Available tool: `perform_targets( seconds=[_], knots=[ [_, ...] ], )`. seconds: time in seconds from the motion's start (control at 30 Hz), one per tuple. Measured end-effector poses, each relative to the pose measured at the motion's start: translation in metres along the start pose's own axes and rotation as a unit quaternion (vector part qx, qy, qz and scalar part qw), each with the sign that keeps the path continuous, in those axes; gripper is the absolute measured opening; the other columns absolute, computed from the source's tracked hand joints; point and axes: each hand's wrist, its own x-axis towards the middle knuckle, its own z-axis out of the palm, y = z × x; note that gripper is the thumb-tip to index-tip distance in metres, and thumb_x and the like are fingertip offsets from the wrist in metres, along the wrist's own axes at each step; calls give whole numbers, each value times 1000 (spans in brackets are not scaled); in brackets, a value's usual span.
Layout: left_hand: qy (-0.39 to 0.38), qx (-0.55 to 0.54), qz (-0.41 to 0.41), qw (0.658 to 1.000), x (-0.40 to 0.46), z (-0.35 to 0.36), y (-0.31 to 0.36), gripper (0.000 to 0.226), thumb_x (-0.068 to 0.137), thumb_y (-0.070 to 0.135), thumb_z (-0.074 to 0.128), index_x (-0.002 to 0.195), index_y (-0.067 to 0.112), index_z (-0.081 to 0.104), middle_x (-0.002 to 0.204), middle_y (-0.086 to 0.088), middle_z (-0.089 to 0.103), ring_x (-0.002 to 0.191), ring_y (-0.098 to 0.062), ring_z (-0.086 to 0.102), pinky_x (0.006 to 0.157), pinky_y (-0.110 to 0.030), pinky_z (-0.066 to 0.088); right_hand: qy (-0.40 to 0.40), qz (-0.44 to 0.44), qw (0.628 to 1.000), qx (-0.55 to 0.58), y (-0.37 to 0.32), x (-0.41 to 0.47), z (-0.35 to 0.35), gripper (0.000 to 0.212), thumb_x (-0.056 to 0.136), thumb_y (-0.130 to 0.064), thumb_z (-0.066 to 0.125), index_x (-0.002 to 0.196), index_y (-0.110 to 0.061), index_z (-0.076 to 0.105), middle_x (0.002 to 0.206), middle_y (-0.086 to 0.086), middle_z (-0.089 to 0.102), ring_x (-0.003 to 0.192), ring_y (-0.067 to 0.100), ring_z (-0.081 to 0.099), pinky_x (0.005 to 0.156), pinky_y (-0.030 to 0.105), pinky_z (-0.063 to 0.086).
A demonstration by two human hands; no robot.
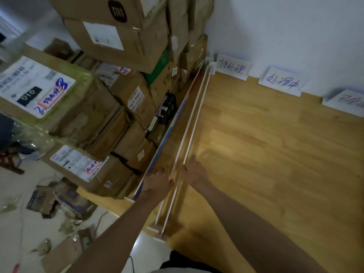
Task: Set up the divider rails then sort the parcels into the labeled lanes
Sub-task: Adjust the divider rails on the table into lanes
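Now both hands [178,177] hold the divider rails [194,119] near their middle.

We are in what looks like a small parcel sorting or storage room rather than a home. Cardboard parcels [110,99] with printed shipping labels and handwritten stickers stand stacked high on our left, some wrapped in clear film. Against the pale wall [285,26] lean handwritten paper lane signs [232,67], set side by side above a wooden board floor [275,164]. White divider rails [194,119] run across the wood, and torn packaging scraps [49,200] litter the light floor tiles nearby.
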Motion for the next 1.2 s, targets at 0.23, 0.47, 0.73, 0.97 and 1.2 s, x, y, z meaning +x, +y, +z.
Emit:
perform_targets(
  seconds=[0.23,0.47,0.73,0.97,1.2],
  knots=[
    [-53,-75,-2,996,9,6,-5,33,97,25,51,128,16,43,128,-5,56,115,-25,59,87,-37,50,-24,48,997,62,-17,6,16,46,92,-27,59,129,-7,40,123,17,60,116,37,60,85,39,49],
    [-38,-108,-9,993,8,0,-14,33,94,13,53,126,12,50,124,-7,59,109,-25,62,84,-36,54,46,76,992,93,-9,-10,10,41,92,-23,60,123,-5,42,119,20,62,112,40,61,87,42,50],
    [-2,-89,28,996,-12,-8,-29,33,93,14,55,125,11,50,114,-9,64,97,-24,65,72,-33,52,111,70,990,55,7,-54,-4,38,94,-21,57,124,-5,41,112,16,61,102,37,62,69,37,46],
    [20,-112,51,992,-38,-14,-20,24,90,12,59,113,8,55,108,-12,65,96,-29,65,73,-35,54,149,118,982,15,41,-111,-21,34,94,-20,55,123,-9,41,115,15,62,106,37,63,71,34,41],
    [41,-107,102,988,-68,-15,5,28,88,16,62,113,9,52,109,-11,63,97,-29,64,74,-34,52,195,168,966,10,87,-175,-31,32,95,-21,55,121,-8,42,113,15,62,103,36,63,70,34,41]
  ],
)
